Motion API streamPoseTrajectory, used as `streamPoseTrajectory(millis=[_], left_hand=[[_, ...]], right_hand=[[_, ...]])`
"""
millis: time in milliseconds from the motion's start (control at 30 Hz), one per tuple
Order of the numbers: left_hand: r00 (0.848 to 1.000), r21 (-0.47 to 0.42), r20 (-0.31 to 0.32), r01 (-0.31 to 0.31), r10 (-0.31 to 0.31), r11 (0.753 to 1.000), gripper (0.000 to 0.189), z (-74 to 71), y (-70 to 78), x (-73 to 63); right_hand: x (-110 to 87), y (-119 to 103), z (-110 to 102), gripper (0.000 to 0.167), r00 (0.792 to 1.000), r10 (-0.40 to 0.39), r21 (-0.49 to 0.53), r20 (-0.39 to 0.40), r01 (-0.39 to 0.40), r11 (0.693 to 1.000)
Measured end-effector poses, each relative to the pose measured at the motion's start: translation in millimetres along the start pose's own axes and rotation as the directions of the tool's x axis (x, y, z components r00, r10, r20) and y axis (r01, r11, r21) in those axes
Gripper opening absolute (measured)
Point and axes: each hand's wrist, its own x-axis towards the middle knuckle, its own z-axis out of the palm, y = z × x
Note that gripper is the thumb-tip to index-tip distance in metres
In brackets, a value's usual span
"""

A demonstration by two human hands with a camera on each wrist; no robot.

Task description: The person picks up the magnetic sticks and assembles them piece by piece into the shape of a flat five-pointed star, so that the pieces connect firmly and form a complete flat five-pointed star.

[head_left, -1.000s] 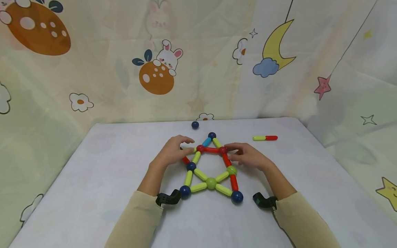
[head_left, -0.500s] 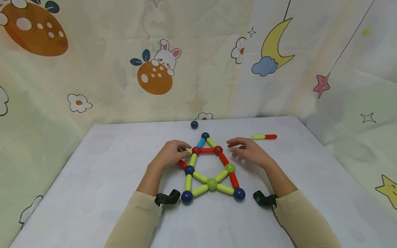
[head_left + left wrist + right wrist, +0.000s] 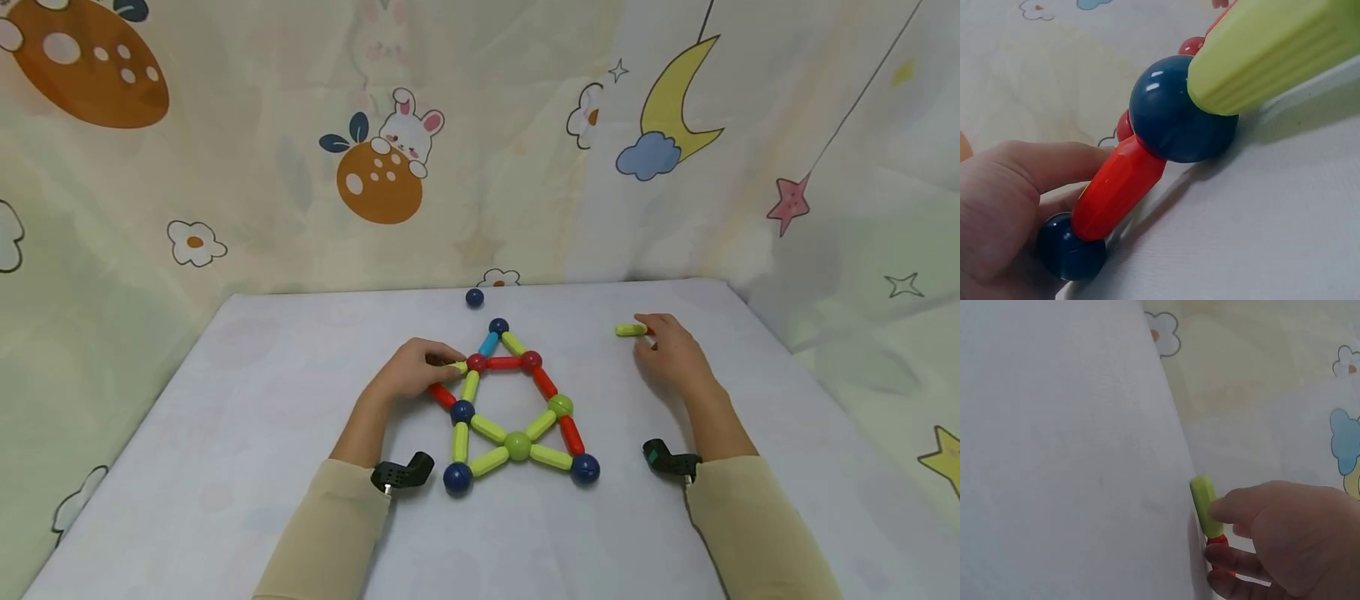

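Observation:
A flat frame of magnetic rods and balls lies on the table, with a green ball [image 3: 517,446] low in its middle. My left hand [image 3: 416,367] pinches a yellow-green rod [image 3: 461,367] that meets the left red ball [image 3: 476,362]. Beside that hand, a red rod [image 3: 1119,187] joins two dark blue balls; the outer blue ball [image 3: 1071,247] is hidden by the hand in the head view. At the back right, my right hand [image 3: 671,354] holds a yellow-green and red rod pair [image 3: 1205,503] lying end to end, thumb on the yellow-green part, fingers around the red.
A loose dark blue ball [image 3: 475,297] sits near the table's back edge, behind the frame's blue top ball [image 3: 498,327]. A patterned cloth [image 3: 510,167] hangs behind the white table [image 3: 225,467]. A black wrist camera [image 3: 402,472] is strapped to each wrist.
My right hand has left the right red ball and moved right and back to the loose rods, taking hold of them. The frame's top shifted slightly left. The left hand stays at its rod.

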Motion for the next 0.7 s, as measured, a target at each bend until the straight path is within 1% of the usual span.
streamPoseTrajectory(millis=[33, 100, 233, 367, 467, 700], left_hand=[[1.0, -0.01, -0.002, -0.001, 0.001, 1.0, 0.025, 0.3, 0.0, -0.1], [1.0, -0.028, -0.007, 0.0, 0.0, 1.0, 0.025, 1.2, -0.3, 0.2], [1.0, -0.041, -0.009, -0.003, 0.003, 0.999, 0.026, 3.2, -0.5, 0.4], [1.0, -0.04, -0.014, -0.007, 0.006, 0.999, 0.029, 4.0, 0.8, 0.3], [1.0, -0.044, -0.019, 0.001, -0.002, 0.999, 0.029, 4.2, 0.9, 0.6], [1.0, -0.049, -0.012, -0.003, 0.003, 0.999, 0.03, 3.7, -0.2, 1.0]], right_hand=[[1.0, 0.7, -0.2, 0.054, 1.0, 0.001, -0.008, 0.019, -0.001, 1.0], [2.4, 1.6, 0.5, 0.052, 1.0, -0.002, -0.022, 0.031, 0.002, 1.0], [5.2, 5.0, 5.4, 0.046, 0.999, -0.013, -0.047, 0.034, 0.015, 0.999], [8.2, 6.0, 7.9, 0.039, 0.999, -0.025, -0.044, 0.032, 0.027, 0.999], [8.8, 4.9, 8.1, 0.036, 0.999, -0.022, -0.024, 0.03, 0.023, 0.999], [8.2, 2.8, 9.7, 0.041, 1.0, 0.0, 0.068, 0.026, -0.002, 0.998]])
